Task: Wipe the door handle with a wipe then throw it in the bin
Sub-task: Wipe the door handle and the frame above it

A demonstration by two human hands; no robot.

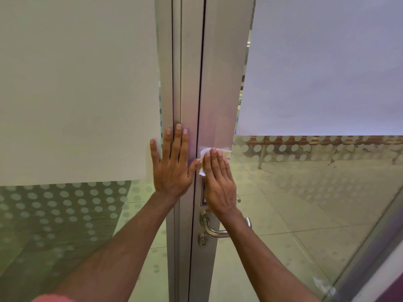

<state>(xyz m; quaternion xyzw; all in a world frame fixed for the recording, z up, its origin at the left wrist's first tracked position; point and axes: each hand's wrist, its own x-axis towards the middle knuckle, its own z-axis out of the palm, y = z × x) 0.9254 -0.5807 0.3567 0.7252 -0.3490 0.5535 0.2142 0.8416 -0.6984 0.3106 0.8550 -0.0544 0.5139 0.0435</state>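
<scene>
A silver lever door handle (pixel 214 231) sits on the aluminium door frame (pixel 220 94), below my right wrist, with a keyhole (pixel 203 240) under it. My right hand (pixel 219 182) lies flat on the frame above the handle, pressing a white wipe (pixel 204 154) against the metal; the wipe shows past my fingertips and thumb side. My left hand (pixel 172 163) rests flat with fingers spread on the neighbouring frame post, holding nothing. No bin is in view.
Frosted glass panels (pixel 76 83) flank the frame, with dotted clear glass (pixel 305 192) lower down. Through it I see tiled floor and a wooden bench (pixel 316 142). A dark sticker (pixel 204 200) on the frame is partly hidden by my right hand.
</scene>
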